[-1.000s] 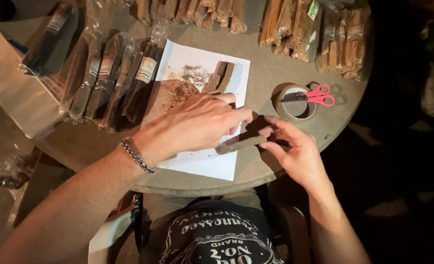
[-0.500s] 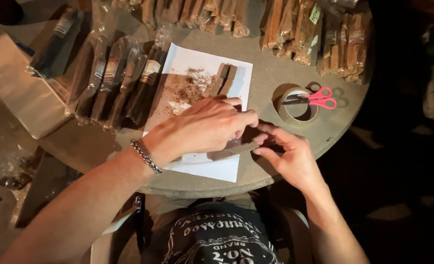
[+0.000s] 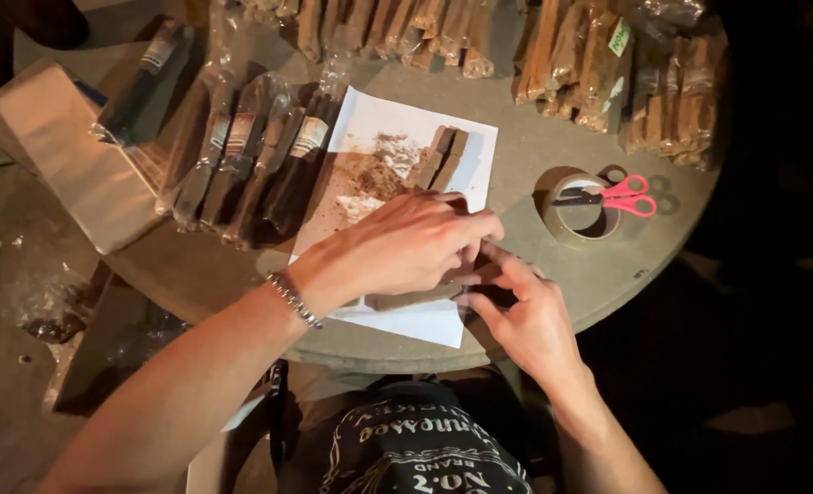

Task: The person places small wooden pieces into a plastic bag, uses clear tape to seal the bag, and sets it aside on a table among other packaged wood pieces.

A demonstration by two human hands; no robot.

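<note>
Tabletop (image 3: 553,146): round, grey, dim room (dark floor around).
Paper (image 3: 425,322): near edge.
Left hand (image 3: 406,245): fingers curled on brown cigar (image 3: 404,298).
Right hand (image 3: 525,316): fingers pinching its end.

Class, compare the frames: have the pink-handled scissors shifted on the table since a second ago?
No. The scissors lie across the tape roll exactly as before, right of the white paper.

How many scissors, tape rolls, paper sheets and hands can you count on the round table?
Pink-handled scissors: 1
Tape roll: 1
White paper sheet: 1
Hands: 2, the left hand and the right hand, both on a brown stick lying on the sheet
Total: 5
</note>
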